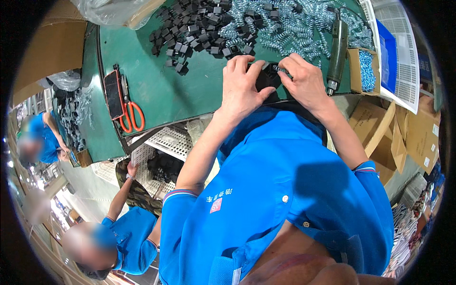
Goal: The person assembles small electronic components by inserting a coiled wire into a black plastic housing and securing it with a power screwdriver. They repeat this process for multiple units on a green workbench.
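At the table's near edge my left hand (243, 84) is curled against a dark black part (266, 81), whose exact shape is mostly hidden by the fingers. My right hand (305, 81) is closed at the other side of this part, thumb and fingertips pinching a small metal coil spring (277, 69). The spring lies against the black part's upper side; whether it is seated in it I cannot tell. Beyond my hands are a heap of small black plastic blocks (192, 35) and a large pile of silvery-blue coil springs (289, 31).
A green power screwdriver (337, 52) lies right of the springs, beside a small carton (355, 71) of blue-and-white screws or similar pieces and a blue bin (387, 57). Orange-handled scissors (132, 116) and a phone-like black slab (113, 95) lie left. Two co-workers in blue shirts (135, 237) are at left.
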`<action>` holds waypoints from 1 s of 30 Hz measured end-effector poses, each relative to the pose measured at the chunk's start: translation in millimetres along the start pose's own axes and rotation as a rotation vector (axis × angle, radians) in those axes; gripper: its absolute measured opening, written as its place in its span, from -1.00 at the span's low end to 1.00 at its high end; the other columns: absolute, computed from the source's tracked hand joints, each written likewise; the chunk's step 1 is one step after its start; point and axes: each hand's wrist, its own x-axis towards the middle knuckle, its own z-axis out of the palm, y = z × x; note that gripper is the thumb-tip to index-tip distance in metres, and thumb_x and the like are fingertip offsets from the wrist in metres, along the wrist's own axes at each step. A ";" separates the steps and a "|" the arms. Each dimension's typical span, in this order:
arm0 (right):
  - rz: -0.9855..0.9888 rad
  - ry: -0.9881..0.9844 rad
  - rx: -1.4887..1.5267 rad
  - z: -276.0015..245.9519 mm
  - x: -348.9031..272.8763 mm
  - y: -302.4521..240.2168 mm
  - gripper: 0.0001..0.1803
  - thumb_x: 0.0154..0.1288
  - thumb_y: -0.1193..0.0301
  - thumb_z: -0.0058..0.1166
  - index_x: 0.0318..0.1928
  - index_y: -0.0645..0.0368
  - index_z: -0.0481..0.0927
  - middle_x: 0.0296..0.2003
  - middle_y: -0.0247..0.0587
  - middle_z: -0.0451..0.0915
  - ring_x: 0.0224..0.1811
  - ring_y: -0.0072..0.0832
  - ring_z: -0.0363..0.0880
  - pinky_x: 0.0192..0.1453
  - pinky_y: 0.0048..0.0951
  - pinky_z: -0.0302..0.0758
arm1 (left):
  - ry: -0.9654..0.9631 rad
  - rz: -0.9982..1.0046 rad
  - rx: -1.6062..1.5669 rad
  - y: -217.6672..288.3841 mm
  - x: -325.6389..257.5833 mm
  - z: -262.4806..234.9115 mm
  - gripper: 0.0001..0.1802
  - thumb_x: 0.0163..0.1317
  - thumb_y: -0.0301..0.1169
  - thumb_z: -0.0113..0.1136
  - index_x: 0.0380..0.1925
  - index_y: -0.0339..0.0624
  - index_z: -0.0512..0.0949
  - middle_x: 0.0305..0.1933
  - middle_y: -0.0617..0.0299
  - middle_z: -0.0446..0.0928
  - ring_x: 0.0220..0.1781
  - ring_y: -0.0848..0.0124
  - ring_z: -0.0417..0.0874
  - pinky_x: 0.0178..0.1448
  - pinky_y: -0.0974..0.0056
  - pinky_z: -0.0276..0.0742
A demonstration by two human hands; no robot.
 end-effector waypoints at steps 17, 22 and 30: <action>0.729 0.118 -0.545 -127.2 -63.5 122.6 -0.62 0.21 0.16 0.20 -0.05 0.11 0.66 -0.20 -0.13 0.70 -0.18 -0.20 0.68 -0.10 -0.25 0.56 | 0.171 0.091 0.015 -1.4 -20.4 -15.7 -0.50 0.01 -0.40 0.42 0.03 -0.19 0.60 0.19 0.06 0.50 0.39 0.01 0.32 0.41 0.02 0.22; 0.659 0.023 -0.562 -116.1 -75.8 158.2 -0.75 0.19 0.23 0.20 -0.21 0.11 0.68 -0.31 -0.11 0.67 -0.24 -0.11 0.63 -0.16 -0.23 0.52 | 0.198 0.132 0.013 5.1 -5.4 -14.7 -0.61 0.05 -0.43 0.37 -0.06 -0.22 0.62 0.12 0.06 0.54 0.35 -0.02 0.35 0.38 0.01 0.24; 0.690 0.252 -0.341 -115.8 -90.0 160.9 -0.71 0.24 0.14 0.20 -0.28 0.11 0.68 -0.33 -0.12 0.67 -0.28 -0.15 0.63 -0.20 -0.23 0.49 | 0.217 0.046 0.035 -9.7 -17.0 -21.5 -0.68 0.03 -0.47 0.38 -0.15 -0.21 0.65 0.00 0.12 0.60 0.26 0.01 0.44 0.29 0.07 0.36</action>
